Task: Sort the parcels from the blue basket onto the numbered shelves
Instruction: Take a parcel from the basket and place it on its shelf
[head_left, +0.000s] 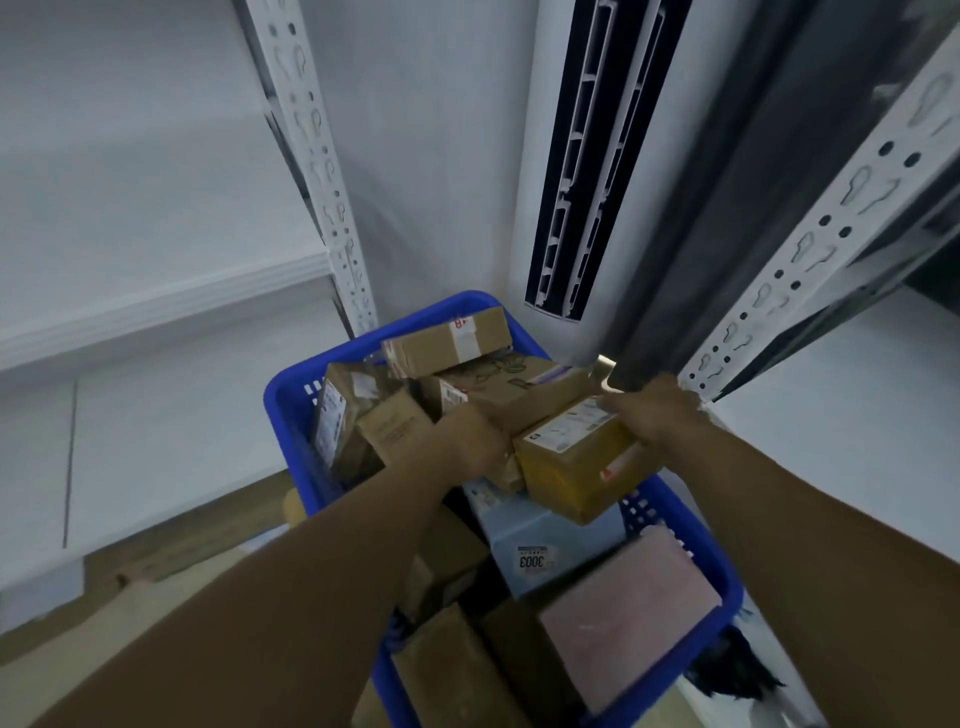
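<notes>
Looking down from the head camera, we hold a yellow-brown parcel (576, 462) just above the blue basket (291, 410). Our left hand (472, 436) curls round its near-left end and our right hand (654, 410) grips its far-right end. Brown cartons (452, 338) crowd the basket's far end, while a pale blue parcel (550, 540) and a pink parcel (628, 623) lie below. White shelf uprights (322, 171) flank the basket.

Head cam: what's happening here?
A person leans over the blue basket, which is piled with parcels. The right hand grips the far end of a yellow box on top of the pile. The left hand is at its other end, fingers hidden. The box is over the basket, not yet on the white shelves on either side.
</notes>
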